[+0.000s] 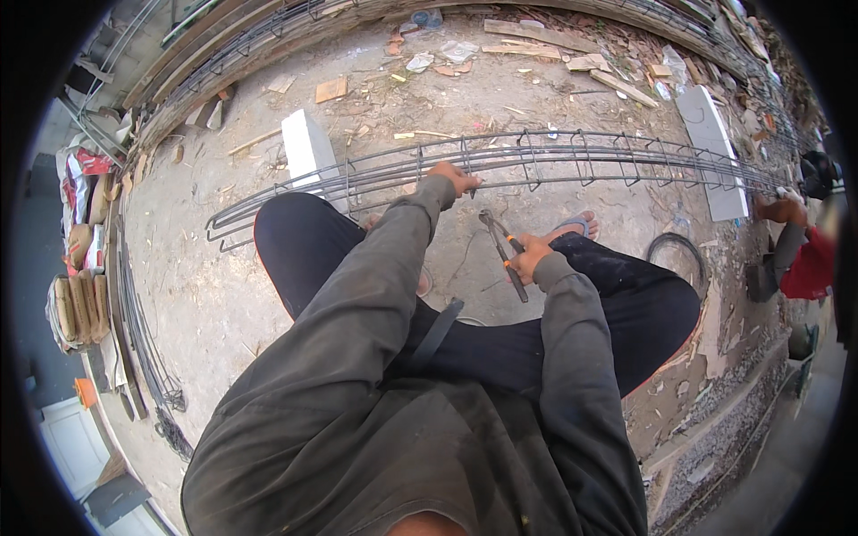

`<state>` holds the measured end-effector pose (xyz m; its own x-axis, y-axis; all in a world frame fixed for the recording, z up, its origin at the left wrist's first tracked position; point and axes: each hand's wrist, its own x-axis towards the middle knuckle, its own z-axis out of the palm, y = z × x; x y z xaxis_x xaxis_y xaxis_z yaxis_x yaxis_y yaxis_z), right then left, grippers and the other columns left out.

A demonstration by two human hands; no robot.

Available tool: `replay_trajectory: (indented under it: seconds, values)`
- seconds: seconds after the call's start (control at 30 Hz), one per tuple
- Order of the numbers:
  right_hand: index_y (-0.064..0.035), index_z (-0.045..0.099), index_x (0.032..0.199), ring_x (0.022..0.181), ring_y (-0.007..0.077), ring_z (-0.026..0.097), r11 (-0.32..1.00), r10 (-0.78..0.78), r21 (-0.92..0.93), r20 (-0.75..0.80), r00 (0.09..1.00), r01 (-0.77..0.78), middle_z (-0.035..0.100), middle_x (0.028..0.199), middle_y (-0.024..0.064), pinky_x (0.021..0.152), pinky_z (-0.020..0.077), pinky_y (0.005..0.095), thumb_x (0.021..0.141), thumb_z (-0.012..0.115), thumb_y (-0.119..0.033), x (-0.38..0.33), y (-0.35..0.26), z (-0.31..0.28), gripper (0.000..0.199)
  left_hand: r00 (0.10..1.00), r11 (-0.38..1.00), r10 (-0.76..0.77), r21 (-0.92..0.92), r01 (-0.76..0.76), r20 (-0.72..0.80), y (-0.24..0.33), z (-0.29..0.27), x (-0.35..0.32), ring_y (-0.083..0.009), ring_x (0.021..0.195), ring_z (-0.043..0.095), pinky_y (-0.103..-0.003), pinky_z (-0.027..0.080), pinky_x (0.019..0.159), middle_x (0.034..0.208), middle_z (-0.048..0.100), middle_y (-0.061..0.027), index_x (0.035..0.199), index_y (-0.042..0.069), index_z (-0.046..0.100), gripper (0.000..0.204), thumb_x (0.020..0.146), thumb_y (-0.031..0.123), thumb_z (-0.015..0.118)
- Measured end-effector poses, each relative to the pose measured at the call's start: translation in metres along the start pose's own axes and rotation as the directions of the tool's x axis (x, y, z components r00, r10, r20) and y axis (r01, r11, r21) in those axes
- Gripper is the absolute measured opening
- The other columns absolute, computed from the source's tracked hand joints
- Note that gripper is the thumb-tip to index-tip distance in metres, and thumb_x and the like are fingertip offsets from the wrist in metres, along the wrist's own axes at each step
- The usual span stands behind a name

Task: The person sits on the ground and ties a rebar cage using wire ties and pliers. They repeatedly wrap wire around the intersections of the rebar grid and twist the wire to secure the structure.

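A long rebar cage (617, 168), thin bars ringed by square stirrups, lies across the ground in front of me. My left hand (456, 177) is closed on it at a bar near a stirrup; what exactly the fingertips pinch is too small to tell. Just nearer to me, my right hand (533, 257) grips a pair of pincers (497, 234) with orange and dark handles. Their jaws point up toward the cage, apart from it, and the handles look somewhat spread. One white block (304, 143) stands under the cage's left part, and another white block (715, 152) under its right part.
A person in a red sleeve (809, 266) reaches toward the cage's right end. A coil of dark wire (677, 255) lies by my right knee. Wood scraps (536, 40) and rubble litter the far ground. Long bars (143, 313) and stacked sacks (76, 308) line the left side.
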<state>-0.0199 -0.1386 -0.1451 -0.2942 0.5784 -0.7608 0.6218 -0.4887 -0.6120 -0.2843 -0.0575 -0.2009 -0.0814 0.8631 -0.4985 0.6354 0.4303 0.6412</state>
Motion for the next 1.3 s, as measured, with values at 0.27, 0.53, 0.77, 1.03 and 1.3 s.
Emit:
replay_trajectory:
  seconds: [0.27, 0.53, 0.77, 1.03, 1.3]
  values:
    - [-0.0023, 0.062, 0.110, 0.106, 0.0442, 0.065, 0.855, -0.241, -0.516, -0.319, 0.916, 0.046, 0.069, 0.105, 0.0264, 0.091, 0.0514, 0.0509, 0.084, 0.067, -0.014, -0.002, 0.001, -0.036, 0.029, 0.981, 0.963, 0.189, 0.203, -0.178, -0.036, 0.003, 0.007, -0.019, -0.0345, 0.098, 0.070, -0.042, 0.054, 0.088, 0.101, 0.074, -0.0208, 0.105, 0.001, 0.076, 0.064, 0.071, 0.054, 0.084]
    - [-0.0082, 0.060, 0.113, 0.104, 0.0417, 0.063, 0.845, -0.400, -0.534, -0.617, 0.678, 0.013, 0.063, 0.110, 0.0198, 0.086, 0.0513, 0.0492, 0.085, 0.075, -0.021, 0.003, -0.053, -0.047, 0.035, 0.982, 0.964, 0.184, 0.202, -0.174, -0.031, 0.010, 0.005, -0.023, -0.0359, 0.098, 0.070, -0.043, 0.054, 0.088, 0.102, 0.073, -0.0221, 0.106, 0.000, 0.075, 0.052, 0.079, 0.045, 0.080]
    - [-0.0113, 0.060, 0.113, 0.114, 0.0329, 0.055, 0.746, -0.623, -0.661, -0.737, 0.261, -0.085, 0.057, 0.113, 0.0130, 0.093, 0.0454, 0.0463, 0.085, 0.077, -0.030, 0.062, -0.056, -0.045, 0.038, 0.971, 0.949, 0.236, 0.221, -0.225, -0.029, 0.002, 0.007, -0.026, -0.0383, 0.098, 0.070, -0.045, 0.054, 0.088, 0.103, 0.073, -0.0231, 0.107, 0.000, 0.075, 0.044, 0.084, 0.037, 0.078]
    - [-0.0120, 0.064, 0.123, 0.108, 0.0367, 0.068, 0.850, -0.105, -0.525, -0.251, 0.962, -0.044, 0.072, 0.111, 0.0217, 0.094, 0.0524, 0.0460, 0.084, 0.073, -0.026, 0.109, 0.013, 0.045, 0.042, 0.962, 0.813, 0.267, 0.524, -0.255, 0.054, 0.088, -0.082, -0.076, -0.0362, 0.108, 0.069, -0.044, 0.053, 0.095, 0.111, 0.073, -0.0216, 0.122, 0.002, 0.070, 0.055, 0.084, 0.042, 0.077]
    - [-0.0084, 0.055, 0.136, 0.121, 0.0444, 0.058, 0.889, -0.065, -0.457, -0.201, 0.977, -0.035, 0.053, 0.135, 0.0284, 0.102, 0.0488, 0.0477, 0.086, 0.073, -0.032, 0.164, 0.021, 0.108, 0.058, 0.777, 0.863, 0.490, 0.093, -0.497, -0.394, 0.102, -0.200, -0.152, -0.0199, 0.094, 0.072, -0.033, 0.057, 0.084, 0.103, 0.076, -0.0136, 0.117, 0.001, 0.072, 0.031, 0.096, 0.024, 0.071]
